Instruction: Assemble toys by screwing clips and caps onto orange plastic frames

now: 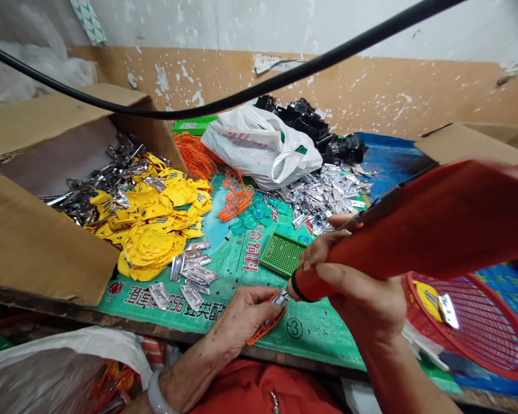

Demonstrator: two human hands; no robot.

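Note:
My left hand (239, 319) pinches an orange plastic frame (265, 328) with a silver metal piece (280, 297) on it, near the front edge of the table. My right hand (366, 296) is wrapped round a large red power screwdriver (418, 221), which slants down to the left. Its black-ringed nose end comes up to the metal piece; fingers hide the tip, so contact is unclear. Just beyond the hands lies a small green perforated tray (282, 254). Loose silver metal pieces (194, 273) are scattered left of it.
Yellow plastic parts (155, 230) spill from a cardboard box (38, 236) on the left. Farther back are orange frames (235, 195), a white plastic bag (263, 146), black parts (302, 121) and silver pieces (328, 192). A red basket (492, 328) stands right; a black cable (224, 106) crosses above.

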